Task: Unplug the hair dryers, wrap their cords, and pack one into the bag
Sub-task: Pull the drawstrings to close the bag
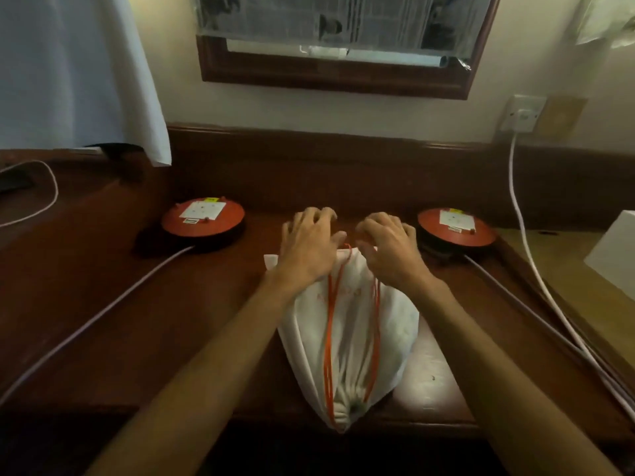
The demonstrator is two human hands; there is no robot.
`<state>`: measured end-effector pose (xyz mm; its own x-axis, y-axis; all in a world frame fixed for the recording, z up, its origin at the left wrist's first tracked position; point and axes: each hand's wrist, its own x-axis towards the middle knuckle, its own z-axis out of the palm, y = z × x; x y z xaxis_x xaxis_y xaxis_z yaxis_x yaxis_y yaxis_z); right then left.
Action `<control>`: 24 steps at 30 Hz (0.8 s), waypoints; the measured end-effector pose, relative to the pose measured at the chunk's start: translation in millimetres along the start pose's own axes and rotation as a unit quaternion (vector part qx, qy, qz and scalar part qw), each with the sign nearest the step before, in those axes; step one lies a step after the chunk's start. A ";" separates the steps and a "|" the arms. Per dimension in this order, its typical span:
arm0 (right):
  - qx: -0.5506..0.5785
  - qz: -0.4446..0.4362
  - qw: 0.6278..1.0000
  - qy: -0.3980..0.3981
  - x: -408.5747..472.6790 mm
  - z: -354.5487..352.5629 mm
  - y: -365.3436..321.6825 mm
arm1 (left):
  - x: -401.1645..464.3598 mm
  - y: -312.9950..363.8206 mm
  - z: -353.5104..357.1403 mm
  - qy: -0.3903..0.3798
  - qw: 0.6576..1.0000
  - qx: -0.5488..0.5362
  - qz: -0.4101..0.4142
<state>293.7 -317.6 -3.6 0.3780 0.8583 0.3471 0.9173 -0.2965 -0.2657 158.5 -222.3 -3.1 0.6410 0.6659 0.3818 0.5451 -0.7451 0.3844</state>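
Observation:
A white drawstring bag (pixel 347 331) with orange cords lies on the dark wooden desk (pixel 137 304), bulging, its gathered mouth at the near edge. My left hand (pixel 307 247) and my right hand (pixel 388 249) hover over the bag's far end with fingers spread and loosely curled, holding nothing. No hair dryer is visible; the bag hides whatever is inside it.
Two red round cable reels with sockets sit on the desk, one at the left (pixel 202 219) and one at the right (pixel 455 228), each trailing a pale cable toward me. A wall socket (pixel 524 113) holds a white plug. A white box (pixel 615 255) stands at right.

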 end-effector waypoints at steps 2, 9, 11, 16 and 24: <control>0.015 0.044 0.999 -0.028 -23.0 17.8 -1.1 | -25.9 3.9 15.9 0.005 0.999 -0.042 -0.014; -0.032 0.052 0.995 -0.076 -49.0 71.9 17.0 | -51.0 -6.5 60.9 -0.086 0.991 0.100 -0.023; -0.044 0.053 0.994 -0.081 -45.9 76.3 18.1 | -49.3 -7.5 61.9 -0.075 0.988 0.133 -0.015; 0.160 0.081 0.982 -0.057 -35.7 64.3 16.2 | -36.7 -15.1 50.7 0.037 0.992 -0.110 -0.044; 0.208 0.098 0.971 -0.067 -102.8 56.5 11.6 | -107.9 -27.4 43.6 -0.035 0.991 -0.118 -0.049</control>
<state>258.3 -385.6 -93.2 0.4960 0.8568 0.1409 0.6883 -0.2890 -0.6654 97.9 -275.5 -91.5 0.6314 0.7241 0.2777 0.4705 -0.6423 0.6050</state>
